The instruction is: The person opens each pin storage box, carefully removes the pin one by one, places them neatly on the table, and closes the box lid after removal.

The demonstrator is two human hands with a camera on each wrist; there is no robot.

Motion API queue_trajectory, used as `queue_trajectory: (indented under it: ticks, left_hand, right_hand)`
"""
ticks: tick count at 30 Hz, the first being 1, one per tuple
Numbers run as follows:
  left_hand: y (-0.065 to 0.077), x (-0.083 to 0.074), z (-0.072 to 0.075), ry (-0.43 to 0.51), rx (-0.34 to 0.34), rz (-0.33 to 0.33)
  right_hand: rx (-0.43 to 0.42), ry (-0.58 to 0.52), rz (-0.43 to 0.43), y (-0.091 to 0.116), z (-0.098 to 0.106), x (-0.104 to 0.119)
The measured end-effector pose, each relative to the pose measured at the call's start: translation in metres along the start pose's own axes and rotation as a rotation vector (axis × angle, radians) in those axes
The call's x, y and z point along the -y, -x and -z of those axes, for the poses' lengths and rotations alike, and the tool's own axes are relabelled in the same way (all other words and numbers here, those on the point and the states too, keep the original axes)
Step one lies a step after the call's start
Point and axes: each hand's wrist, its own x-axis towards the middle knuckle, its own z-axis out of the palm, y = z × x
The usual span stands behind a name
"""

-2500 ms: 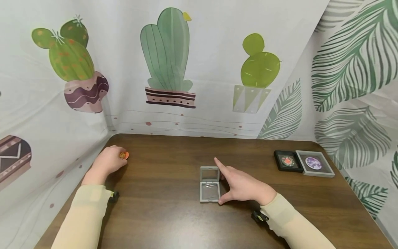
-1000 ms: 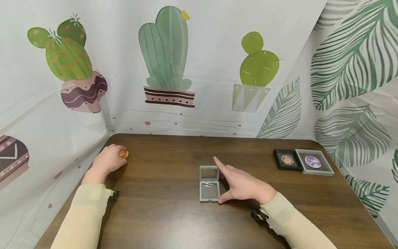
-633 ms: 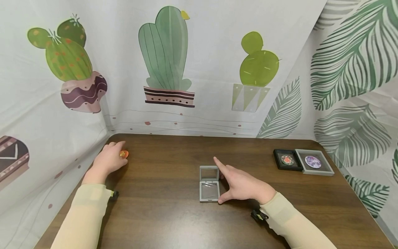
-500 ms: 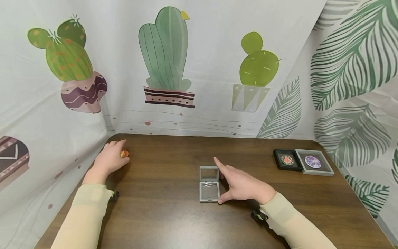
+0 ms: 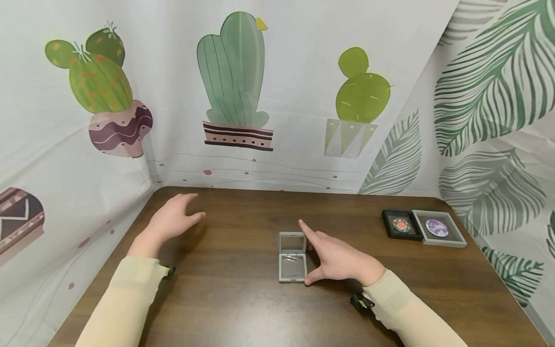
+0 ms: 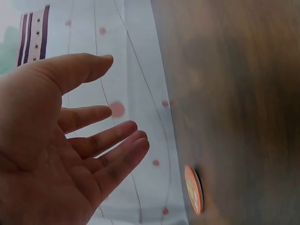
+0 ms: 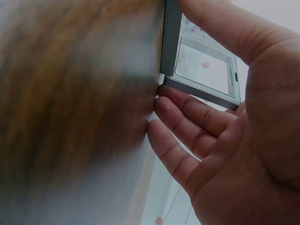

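Observation:
My left hand (image 5: 171, 219) hovers over the far left of the table, fingers spread and nothing in them. In the left wrist view, a round orange-rimmed disc (image 6: 194, 190) lies on the table beyond the fingertips; the hand hides it in the head view. Mid-table is a small grey square display case (image 5: 292, 268) with clear film windows, its lid (image 5: 292, 242) raised on the hinge. My right hand (image 5: 340, 258) rests at the case's right side, fingers extended. Its thumb touches the near right corner, and the forefinger reaches past the lid.
At the back right of the brown table (image 5: 225, 308) lie a black case (image 5: 386, 226) with a red-patterned disc and a larger grey case (image 5: 460, 239) with a purple disc, side by side. A cactus-print cloth (image 5: 299, 96) hangs behind the table's far edge.
My left hand has let go of the orange disc, lifted away and moved right, its fingers opening. The right hand and the grey case have stayed in place.

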Motion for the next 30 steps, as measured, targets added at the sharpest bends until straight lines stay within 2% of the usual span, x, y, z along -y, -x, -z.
queue_trajectory:
  ticks: [11,18,22,30]
  left_hand:
    - [0.0,-0.041,-0.013,0.066,0.014,-0.036]
    - [0.003,-0.071,-0.022,0.064,-0.03,-0.072]
    - [0.006,-0.088,-0.025,0.093,-0.05,-0.104]
    - [0.014,-0.113,-0.033,0.185,0.022,-0.154]
  right_hand:
    - [-0.008,-0.003,0.008,0.0,-0.002,-0.001]
    - [-0.006,-0.005,0.003,0.0,-0.001,-0.001]
    - [-0.009,-0.012,0.002,0.0,-0.001,-0.002]
    - [-0.008,-0.007,0.005,0.0,0.0,-0.001]
